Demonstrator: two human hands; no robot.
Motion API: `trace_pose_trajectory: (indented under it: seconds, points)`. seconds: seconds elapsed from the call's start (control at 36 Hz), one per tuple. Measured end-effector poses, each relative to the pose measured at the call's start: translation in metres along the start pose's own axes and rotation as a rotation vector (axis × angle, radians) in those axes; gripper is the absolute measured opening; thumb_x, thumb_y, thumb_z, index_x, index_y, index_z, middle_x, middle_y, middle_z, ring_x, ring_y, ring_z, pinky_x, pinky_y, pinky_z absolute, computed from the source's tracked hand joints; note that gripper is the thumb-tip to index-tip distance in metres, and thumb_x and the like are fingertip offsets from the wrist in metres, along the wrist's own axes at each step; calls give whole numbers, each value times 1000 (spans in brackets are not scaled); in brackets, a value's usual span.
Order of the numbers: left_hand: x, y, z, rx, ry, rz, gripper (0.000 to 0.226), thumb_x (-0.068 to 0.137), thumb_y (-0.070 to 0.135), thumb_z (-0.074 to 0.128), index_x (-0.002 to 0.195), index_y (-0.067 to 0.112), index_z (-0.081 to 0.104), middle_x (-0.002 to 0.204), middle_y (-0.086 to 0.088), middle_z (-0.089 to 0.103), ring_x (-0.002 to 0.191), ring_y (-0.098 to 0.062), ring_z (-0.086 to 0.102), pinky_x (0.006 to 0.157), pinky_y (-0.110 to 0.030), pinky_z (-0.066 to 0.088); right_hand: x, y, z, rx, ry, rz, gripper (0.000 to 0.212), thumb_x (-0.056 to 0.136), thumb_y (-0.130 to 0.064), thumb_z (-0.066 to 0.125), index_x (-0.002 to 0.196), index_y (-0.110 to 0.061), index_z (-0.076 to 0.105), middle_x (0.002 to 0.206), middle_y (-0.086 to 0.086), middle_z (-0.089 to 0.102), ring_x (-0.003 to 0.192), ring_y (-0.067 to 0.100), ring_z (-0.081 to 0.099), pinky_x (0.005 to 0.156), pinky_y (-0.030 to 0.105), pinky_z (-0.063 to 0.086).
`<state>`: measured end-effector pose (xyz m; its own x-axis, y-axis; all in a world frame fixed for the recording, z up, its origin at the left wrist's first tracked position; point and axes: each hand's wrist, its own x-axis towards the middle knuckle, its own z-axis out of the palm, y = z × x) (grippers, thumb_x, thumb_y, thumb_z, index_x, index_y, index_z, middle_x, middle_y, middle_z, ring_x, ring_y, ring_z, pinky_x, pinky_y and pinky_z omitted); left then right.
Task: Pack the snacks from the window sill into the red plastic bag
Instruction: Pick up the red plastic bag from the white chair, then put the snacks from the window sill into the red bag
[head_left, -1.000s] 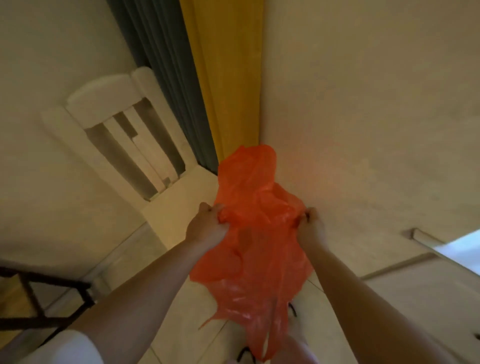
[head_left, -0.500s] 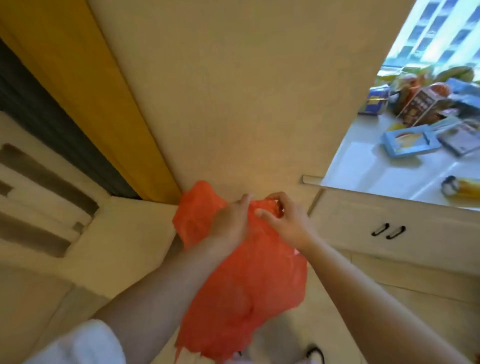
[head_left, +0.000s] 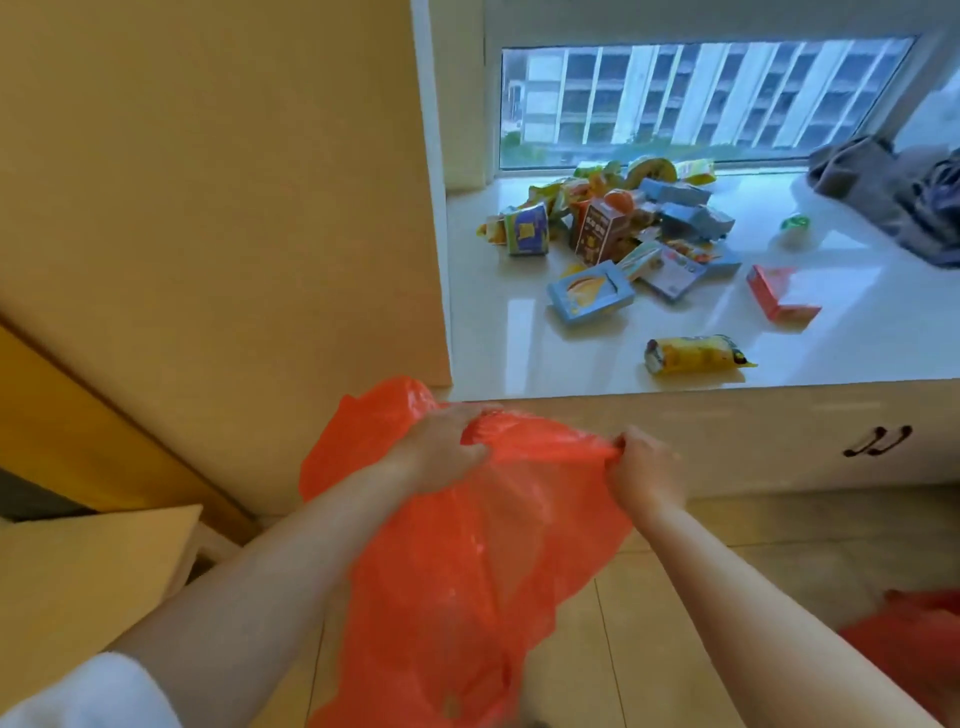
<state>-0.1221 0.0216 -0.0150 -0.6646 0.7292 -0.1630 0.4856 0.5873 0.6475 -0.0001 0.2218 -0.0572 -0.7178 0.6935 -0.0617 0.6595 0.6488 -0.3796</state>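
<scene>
A red plastic bag (head_left: 467, 561) hangs in front of me, below the sill's front edge. My left hand (head_left: 441, 452) grips its top edge on the left, and my right hand (head_left: 644, 470) pinches the top edge on the right, stretching the plastic between them. Several snacks lie on the white window sill (head_left: 519, 353): a pile of boxes and packets (head_left: 613, 218) near the window, a light blue box (head_left: 589, 293), a yellow packet (head_left: 693, 353) nearest the front edge, and a red box (head_left: 779, 299) to the right.
Grey cloth (head_left: 893, 192) lies at the sill's far right. A cabinet with dark handles (head_left: 875, 441) runs under the sill. A beige wall (head_left: 234, 208) stands left. Another red thing (head_left: 914, 639) shows at the lower right. The floor is tiled.
The view has swung right from the chair and curtain to the window sill and snacks. My hands came together on the bag, then spread apart, pulling its top edge wide.
</scene>
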Motion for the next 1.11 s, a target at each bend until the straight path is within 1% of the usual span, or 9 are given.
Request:
trace_pose_trajectory:
  seconds: [0.11, 0.25, 0.42, 0.64, 0.75, 0.83, 0.94, 1.06, 1.11]
  points:
    - [30, 20, 6, 35, 8, 20, 61, 80, 29, 61, 138, 35, 43, 130, -1, 54, 119, -17, 52, 104, -33, 41, 28, 40, -27, 95, 15, 86, 23, 86, -6, 46, 102, -11, 61, 98, 19, 67, 93, 38, 60, 72, 36, 45]
    - [69, 41, 5, 277, 111, 156, 79, 76, 37, 72, 141, 48, 29, 125, 1, 46, 114, -18, 51, 92, -32, 44, 62, 61, -46, 263, 57, 144, 25, 84, -4, 46, 102, -13, 60, 99, 19, 67, 93, 37, 60, 69, 35, 43]
    - [127, 53, -9, 400, 509, 300, 79, 62, 2, 74, 131, 33, 53, 103, -10, 58, 88, -33, 61, 56, -31, 48, 102, 62, -67, 325, 256, 9, 18, 89, -6, 49, 102, -9, 61, 95, 19, 67, 89, 40, 60, 68, 36, 36]
    - [215, 60, -29, 398, 771, 355, 82, 58, -1, 73, 128, 32, 46, 108, -1, 43, 85, -30, 52, 54, -35, 51, 186, 46, -98, 442, 502, -67, 14, 89, -3, 51, 99, -5, 61, 89, 18, 68, 85, 38, 62, 69, 35, 39]
    - [269, 52, -32, 433, 722, 373, 84, 57, 0, 71, 129, 33, 44, 109, 0, 43, 91, -24, 43, 55, -34, 52, 234, 40, -101, 445, 527, -59, 26, 84, -16, 44, 100, -5, 62, 88, 17, 69, 81, 36, 62, 66, 31, 36]
    - [315, 38, -27, 453, 625, 337, 90, 54, -5, 68, 130, 36, 42, 111, -2, 45, 95, -26, 41, 57, -38, 55, 274, 44, -85, 399, 426, -35, 19, 88, -6, 50, 103, -5, 62, 92, 18, 67, 85, 36, 61, 67, 31, 36]
    - [364, 9, -12, 552, 443, 258, 91, 48, -8, 68, 127, 35, 51, 114, -4, 47, 97, -29, 39, 56, -38, 54, 323, 58, -51, 246, 225, 28, 26, 86, -15, 57, 112, -11, 61, 109, 13, 62, 105, 32, 54, 86, 37, 41]
    - [390, -8, 1, 656, 77, -7, 70, 79, 18, 61, 140, 41, 37, 143, -2, 36, 124, -31, 34, 90, -37, 43, 350, 80, -16, -209, -150, -17, 51, 80, -42, 58, 128, -27, 49, 134, 2, 46, 123, 25, 41, 103, 37, 34]
    - [400, -13, 11, 722, -26, -120, 74, 81, 30, 61, 145, 41, 25, 149, -2, 27, 132, -29, 27, 102, -38, 35, 359, 90, -3, -298, -251, -36, 57, 79, -45, 57, 133, -30, 45, 142, 0, 39, 130, 22, 35, 109, 37, 27]
